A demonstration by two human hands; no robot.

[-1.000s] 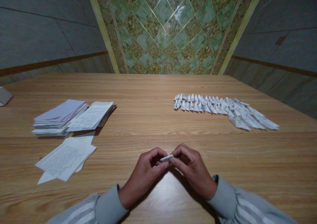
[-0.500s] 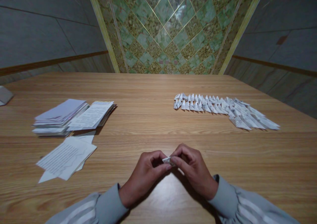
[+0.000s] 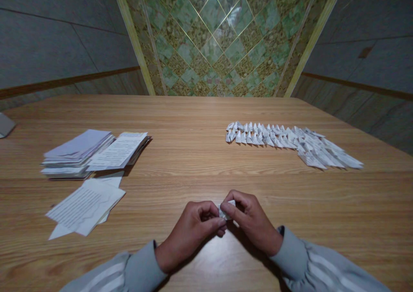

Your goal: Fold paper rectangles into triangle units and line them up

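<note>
My left hand [image 3: 190,231] and my right hand [image 3: 253,221] meet just above the wooden table [image 3: 200,163] near its front edge. Both pinch a small folded piece of printed paper [image 3: 225,210] between fingertips and thumbs. The paper is mostly hidden by my fingers. Both wrists wear grey sleeves with white stripes.
Several small folded paper triangles [image 3: 290,143] lie in rows at the right back. A stack of printed sheets [image 3: 93,152] sits at the left, with loose sheets [image 3: 85,203] in front of it. A grey object [image 3: 4,124] shows at the far left edge.
The paper piece was a longer flat strip between my fingertips; it is now folded smaller and more enclosed. My hands have drawn closer together and slightly lower.
</note>
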